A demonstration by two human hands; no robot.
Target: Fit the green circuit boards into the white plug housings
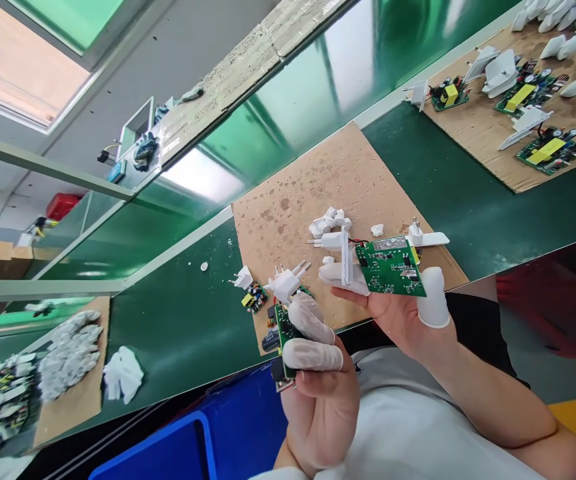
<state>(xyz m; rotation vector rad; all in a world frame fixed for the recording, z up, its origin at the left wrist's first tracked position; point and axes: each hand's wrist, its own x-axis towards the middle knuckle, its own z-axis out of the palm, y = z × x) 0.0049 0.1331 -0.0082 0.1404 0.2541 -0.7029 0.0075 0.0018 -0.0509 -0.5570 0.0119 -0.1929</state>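
Observation:
My left hand (318, 393), with white finger cots, pinches a green circuit board (284, 333) seen nearly edge-on. A white plug piece (284, 283) with metal pins stands at that board's upper end. My right hand (403, 320) is palm up, also in white cots, and holds another circuit board (393, 267) between thumb and fingers. Red and black wires run from this board to a white plug piece (347, 257), which rests by the fingertips. Past the board's far edge shows another white pinned plug piece (417, 233); its attachment is hidden.
Beneath my hands lies a brown cardboard sheet (288, 187) with a pile of white pieces (331, 221). A small board with a plug (254, 297) sits at its left. More boards (523, 93) lie on cardboard at right. A blue bin (238, 427) stands below the green bench (178, 320).

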